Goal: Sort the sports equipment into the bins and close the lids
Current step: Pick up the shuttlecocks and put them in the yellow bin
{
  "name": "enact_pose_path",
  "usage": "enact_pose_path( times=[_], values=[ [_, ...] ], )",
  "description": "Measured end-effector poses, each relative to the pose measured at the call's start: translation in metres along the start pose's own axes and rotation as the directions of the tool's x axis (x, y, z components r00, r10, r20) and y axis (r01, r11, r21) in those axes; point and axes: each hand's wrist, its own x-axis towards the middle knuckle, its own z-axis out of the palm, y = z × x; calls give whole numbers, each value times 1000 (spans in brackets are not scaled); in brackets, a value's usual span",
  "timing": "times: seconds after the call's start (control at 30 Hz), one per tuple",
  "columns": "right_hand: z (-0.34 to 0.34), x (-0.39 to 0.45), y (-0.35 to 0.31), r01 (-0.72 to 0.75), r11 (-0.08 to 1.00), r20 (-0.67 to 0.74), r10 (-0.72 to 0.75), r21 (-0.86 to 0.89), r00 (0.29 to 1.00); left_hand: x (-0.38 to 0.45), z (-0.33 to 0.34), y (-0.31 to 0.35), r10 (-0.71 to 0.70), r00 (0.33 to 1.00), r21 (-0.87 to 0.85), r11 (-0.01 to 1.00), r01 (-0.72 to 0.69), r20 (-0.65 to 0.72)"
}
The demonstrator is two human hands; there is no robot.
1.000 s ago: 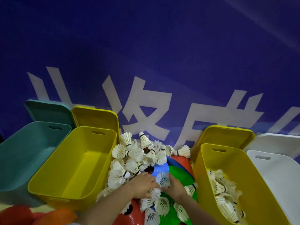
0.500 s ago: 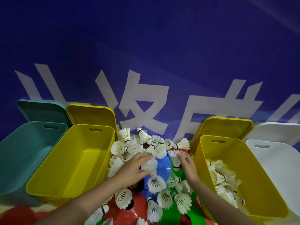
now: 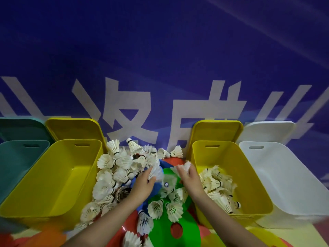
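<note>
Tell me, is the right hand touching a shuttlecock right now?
Touching. The head view shows the right hand with its fingers pinching a white shuttlecock, lifted beside the right yellow bin; no gap shows between fingers and feathers.

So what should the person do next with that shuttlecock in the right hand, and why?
Probably carry it right and drop it in: the right hand pinches a shuttlecock beside the right yellow bin, which already holds shuttlecocks, while the left yellow bin looks empty.

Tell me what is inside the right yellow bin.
The right yellow bin holds a heap of white shuttlecocks along its left side. Whatever lies under the heap is hidden.
</note>
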Motion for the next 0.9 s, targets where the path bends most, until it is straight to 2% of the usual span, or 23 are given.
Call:
enact_pose_path(
  times=[0.1, 0.23, 0.33, 0.4, 0.53, 0.63, 0.7, 0.77, 0.83, 0.9],
  values=[
    [12, -12, 15, 56, 994, 128, -43, -98, 991, -11, 11, -9, -39, 999, -3, 999, 39, 25],
    [25, -22, 38, 95, 961, 262, -24, -261, 965, -25, 14, -11, -117, 991, -199, 975, 102, -65],
    [21, -20, 46, 67, 972, 245, -11, -224, 969, -29, 6, -10, -188, 967, -287, 949, 133, -174],
    [10, -14, 39, 93, 981, 219, -55, -169, 974, -27, 0, -2, -198, 957, -311, 942, 127, -210],
    [-34, 6, 14, 185, 980, 156, -171, -79, 973, -12, 3, 40, -83, 972, -334, 943, 4, -221],
    [-94, 22, 5, 164, 983, 27, -162, -82, 986, 6, 27, 88, 34, 987, -351, 932, -89, -159],
    [-142, 29, 16, 120, 978, -79, -135, -170, 988, 21, 55, 119, 115, 989, -320, 937, -139, -93],
    [-187, 33, 35, 56, 938, -164, -118, -341, 979, 38, 89, 140, 183, 983, -257, 950, -175, 7],
    [-222, 33, 54, 4, 853, -172, -111, -522, 979, 53, 124, 154, 199, 975, -150, 971, -183, 97],
    [-242, 26, 67, 29, 768, -86, -108, -639, 990, 68, 155, 160, 174, 973, -67, 984, -165, 152]
  ],
)
